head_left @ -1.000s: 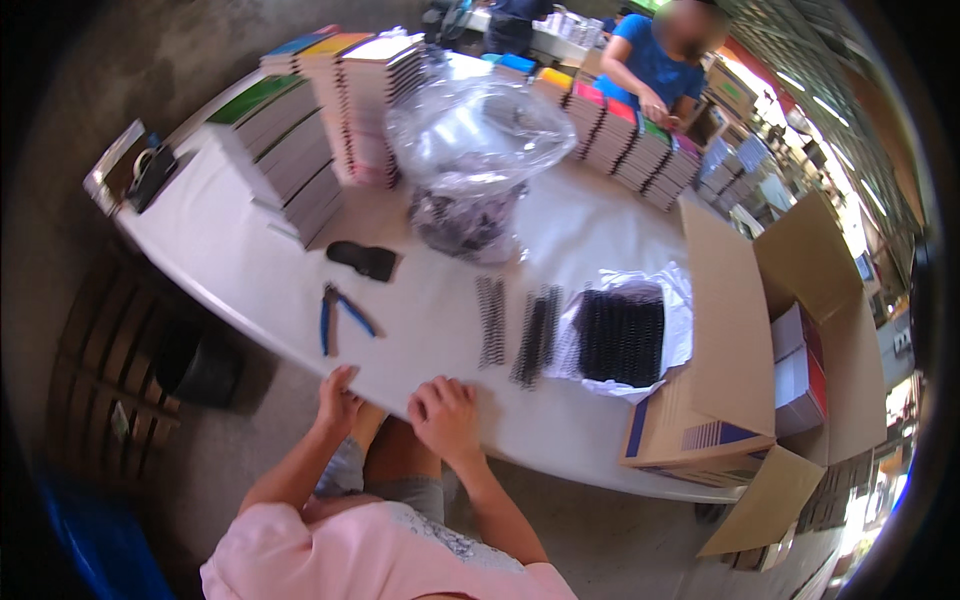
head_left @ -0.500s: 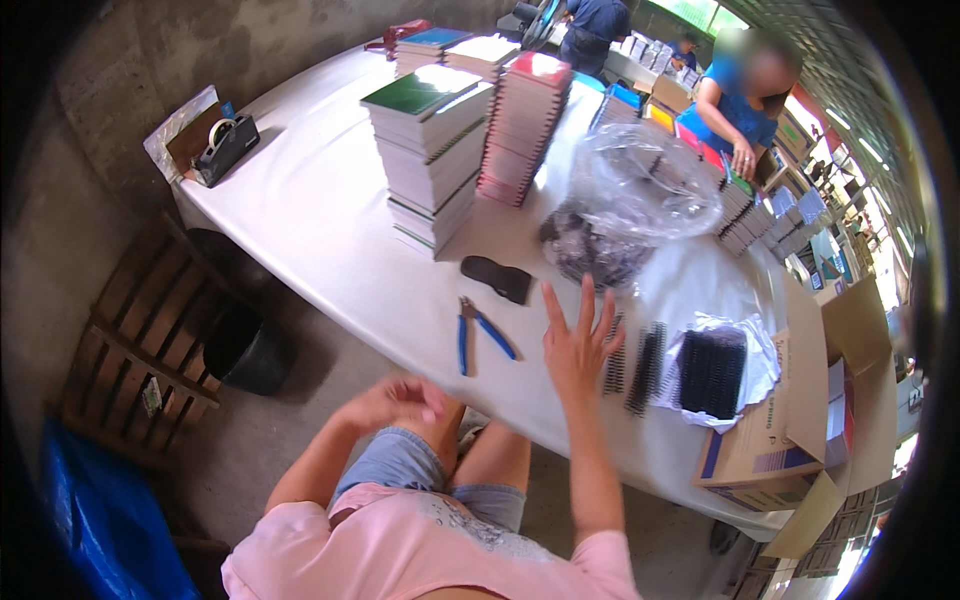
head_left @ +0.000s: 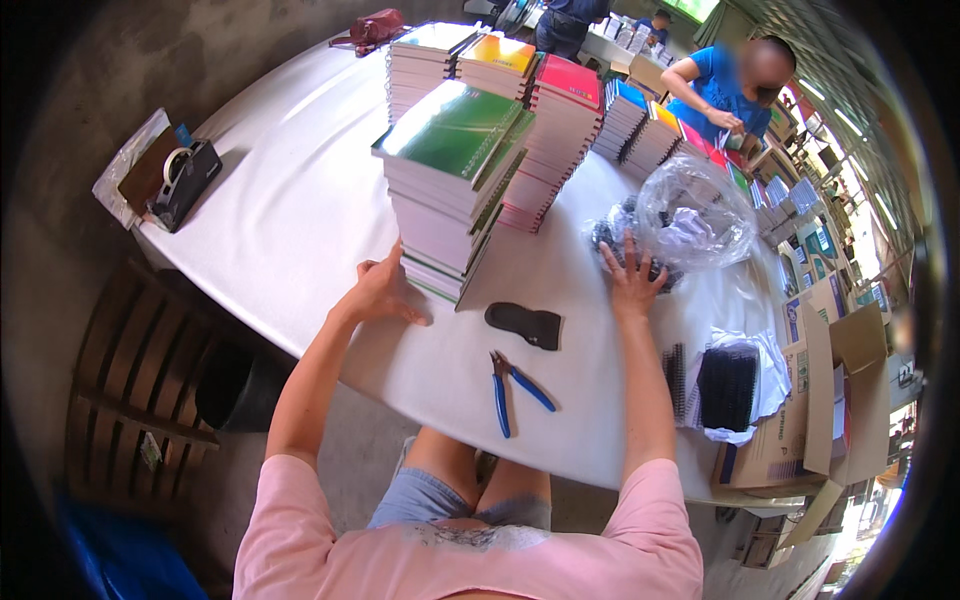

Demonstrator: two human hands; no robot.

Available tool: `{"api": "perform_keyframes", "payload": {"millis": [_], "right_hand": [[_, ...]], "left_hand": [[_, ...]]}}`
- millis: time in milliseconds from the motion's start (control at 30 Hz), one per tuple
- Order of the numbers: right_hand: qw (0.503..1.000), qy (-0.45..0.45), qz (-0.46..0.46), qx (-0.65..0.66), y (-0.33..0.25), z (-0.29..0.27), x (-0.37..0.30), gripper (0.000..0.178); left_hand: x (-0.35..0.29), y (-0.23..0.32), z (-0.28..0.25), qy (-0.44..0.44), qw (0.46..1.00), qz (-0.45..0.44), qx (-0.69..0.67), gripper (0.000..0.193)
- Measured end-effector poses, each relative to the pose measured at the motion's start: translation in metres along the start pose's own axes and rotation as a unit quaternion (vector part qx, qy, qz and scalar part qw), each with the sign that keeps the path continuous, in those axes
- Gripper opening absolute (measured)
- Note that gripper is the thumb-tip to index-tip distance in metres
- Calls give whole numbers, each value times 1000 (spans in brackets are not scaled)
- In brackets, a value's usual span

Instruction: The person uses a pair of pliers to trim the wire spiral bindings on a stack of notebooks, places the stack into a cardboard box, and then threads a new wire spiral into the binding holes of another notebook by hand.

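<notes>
Tablecloth (head_left: pixel 310 130): bright, with pale sheen toward ten and eleven o'clock
Green notebook cover (head_left: pixel 445 130): glossy reflection near twelve o'clock
Plastic bag (head_left: pixel 700 215): scattered white highlights at two o'clock
Window (head_left: pixel 692 9): glowing at one o'clock
Background: washed out by strong light around three to four o'clock
Bin (head_left: pixel 240 390): deep in shade toward eight o'clock
Co-worker's head (head_left: pixel 768 68): partly blurred, two o'clock
Pliers (head_left: pixel 512 388): fairly sharp, below centre toward six o'clock
Rim: black all round, table edge bowed by fisheye distortion
</notes>
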State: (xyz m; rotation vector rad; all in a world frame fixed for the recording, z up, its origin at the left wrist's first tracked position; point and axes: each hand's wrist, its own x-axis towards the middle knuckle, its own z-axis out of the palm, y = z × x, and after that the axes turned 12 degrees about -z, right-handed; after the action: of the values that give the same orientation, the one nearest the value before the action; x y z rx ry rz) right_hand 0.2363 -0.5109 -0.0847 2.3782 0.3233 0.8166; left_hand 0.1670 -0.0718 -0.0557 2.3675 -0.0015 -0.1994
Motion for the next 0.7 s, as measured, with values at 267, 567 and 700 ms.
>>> {"api": "perform_keyframes", "payload": {"millis": [267,567,700], "right_hand": [[962,-199,114,146,35,-31,20,58],[833,-188,-60,517,-99,-182,-27,78],[841,-170,-46,511,-105,-188,-36,81]], "left_hand": [[28,4,0,-127,989,78,-22,82],[24,21,9,-67,983,85,-148,60],[22,24,10,-30,985,106,-135,57]]}}
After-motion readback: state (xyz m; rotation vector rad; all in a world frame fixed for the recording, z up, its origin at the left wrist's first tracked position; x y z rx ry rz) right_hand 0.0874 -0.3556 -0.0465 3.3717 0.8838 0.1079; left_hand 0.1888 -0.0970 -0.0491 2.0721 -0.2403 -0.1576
